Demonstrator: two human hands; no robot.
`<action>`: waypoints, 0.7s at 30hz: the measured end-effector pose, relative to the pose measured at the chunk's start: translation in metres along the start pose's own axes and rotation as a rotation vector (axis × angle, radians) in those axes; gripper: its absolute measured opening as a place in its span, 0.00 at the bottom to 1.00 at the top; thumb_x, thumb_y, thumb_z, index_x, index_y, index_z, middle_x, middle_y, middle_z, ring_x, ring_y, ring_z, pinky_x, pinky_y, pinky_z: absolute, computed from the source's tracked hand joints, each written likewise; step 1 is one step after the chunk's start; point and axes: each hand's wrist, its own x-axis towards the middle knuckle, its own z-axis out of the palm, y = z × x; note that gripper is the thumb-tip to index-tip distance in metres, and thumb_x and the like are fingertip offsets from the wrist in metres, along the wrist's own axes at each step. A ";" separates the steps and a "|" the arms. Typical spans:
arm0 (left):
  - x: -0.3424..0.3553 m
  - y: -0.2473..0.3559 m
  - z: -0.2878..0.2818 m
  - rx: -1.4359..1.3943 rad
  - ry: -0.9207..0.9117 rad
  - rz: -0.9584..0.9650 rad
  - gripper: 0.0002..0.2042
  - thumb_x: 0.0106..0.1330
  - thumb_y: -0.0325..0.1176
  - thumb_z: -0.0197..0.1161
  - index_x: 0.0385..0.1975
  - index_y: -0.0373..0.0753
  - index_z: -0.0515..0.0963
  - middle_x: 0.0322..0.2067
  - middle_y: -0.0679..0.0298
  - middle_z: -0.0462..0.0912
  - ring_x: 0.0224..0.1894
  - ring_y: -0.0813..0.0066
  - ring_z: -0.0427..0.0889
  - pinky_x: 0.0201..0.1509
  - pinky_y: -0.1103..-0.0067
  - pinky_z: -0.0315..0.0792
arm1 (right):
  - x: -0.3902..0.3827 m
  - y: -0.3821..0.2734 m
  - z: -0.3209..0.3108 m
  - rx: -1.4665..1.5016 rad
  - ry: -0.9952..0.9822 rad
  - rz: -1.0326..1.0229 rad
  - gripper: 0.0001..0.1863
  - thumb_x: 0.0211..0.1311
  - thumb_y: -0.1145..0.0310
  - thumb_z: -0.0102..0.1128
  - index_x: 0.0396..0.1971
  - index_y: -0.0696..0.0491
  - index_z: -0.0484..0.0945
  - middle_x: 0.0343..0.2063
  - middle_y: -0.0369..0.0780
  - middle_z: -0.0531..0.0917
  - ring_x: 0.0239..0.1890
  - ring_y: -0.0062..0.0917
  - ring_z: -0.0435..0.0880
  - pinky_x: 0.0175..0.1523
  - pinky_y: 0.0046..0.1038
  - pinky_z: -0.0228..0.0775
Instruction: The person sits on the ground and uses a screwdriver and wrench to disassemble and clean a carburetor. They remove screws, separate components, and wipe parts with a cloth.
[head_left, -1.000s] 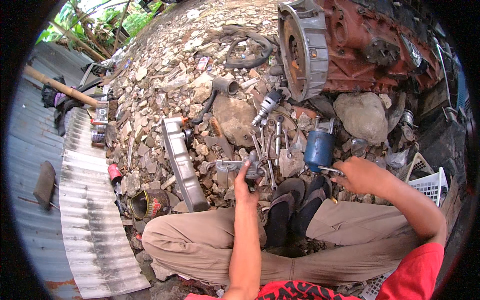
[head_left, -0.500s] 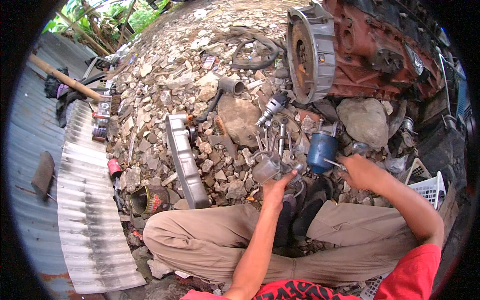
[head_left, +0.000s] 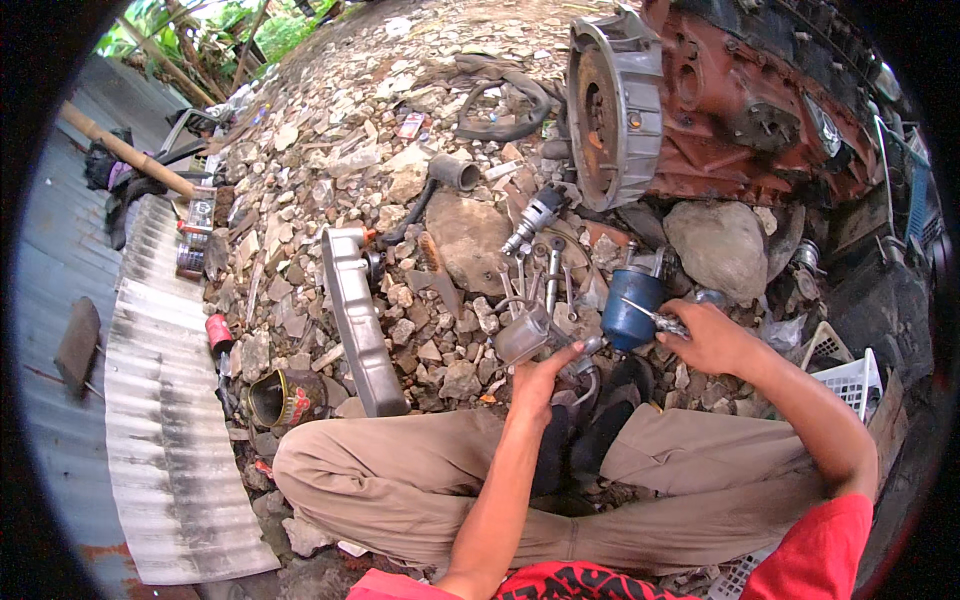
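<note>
I sit cross-legged on rubble. My left hand (head_left: 540, 375) holds up a small grey metal part (head_left: 524, 335) just above my knees. My right hand (head_left: 705, 338) grips a thin metal tool (head_left: 650, 317) whose tip points left, against a blue cylindrical filter (head_left: 630, 305) standing on the stones. Several wrenches (head_left: 550, 275) lie just beyond the two hands. A grey cylindrical component (head_left: 535, 220) lies farther up on a flat rock.
A rusty red engine block (head_left: 730, 110) with a round grey housing fills the upper right. A long grey metal cover (head_left: 355, 320) lies to the left. Corrugated sheet (head_left: 165, 420), a tin can (head_left: 280, 398), a black belt (head_left: 500, 100) and a white plastic basket (head_left: 850, 380) surround me.
My left hand has moved right and up with the grey part, closer to the blue filter. My right hand stays at the filter with the tool.
</note>
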 end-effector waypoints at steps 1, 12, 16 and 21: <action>-0.001 0.003 0.001 -0.056 -0.012 -0.081 0.17 0.53 0.37 0.72 0.41 0.40 0.79 0.36 0.66 0.83 0.37 0.72 0.81 0.40 0.74 0.75 | 0.000 0.006 0.002 -0.044 0.027 -0.005 0.21 0.63 0.61 0.58 0.50 0.60 0.73 0.41 0.56 0.80 0.46 0.51 0.78 0.51 0.44 0.70; 0.006 0.006 -0.003 -0.272 0.023 -0.216 0.17 0.57 0.43 0.69 0.42 0.42 0.78 0.33 0.66 0.82 0.32 0.72 0.81 0.34 0.72 0.75 | 0.016 0.054 0.074 -0.143 0.002 -0.117 0.21 0.57 0.66 0.60 0.49 0.61 0.71 0.42 0.52 0.79 0.48 0.48 0.78 0.52 0.44 0.71; 0.038 -0.010 -0.020 -0.616 -0.068 -0.237 0.16 0.59 0.44 0.67 0.40 0.42 0.76 0.32 0.61 0.81 0.32 0.65 0.81 0.34 0.69 0.81 | 0.026 0.069 0.101 -0.345 -0.011 -0.242 0.18 0.55 0.67 0.61 0.44 0.60 0.74 0.39 0.50 0.80 0.45 0.46 0.79 0.49 0.42 0.71; 0.051 -0.013 -0.043 -0.799 0.031 -0.250 0.14 0.61 0.45 0.64 0.40 0.43 0.76 0.33 0.63 0.81 0.37 0.63 0.81 0.43 0.64 0.80 | 0.039 0.048 0.134 -0.534 0.020 -0.219 0.13 0.52 0.68 0.62 0.35 0.59 0.78 0.33 0.49 0.82 0.39 0.42 0.82 0.45 0.41 0.73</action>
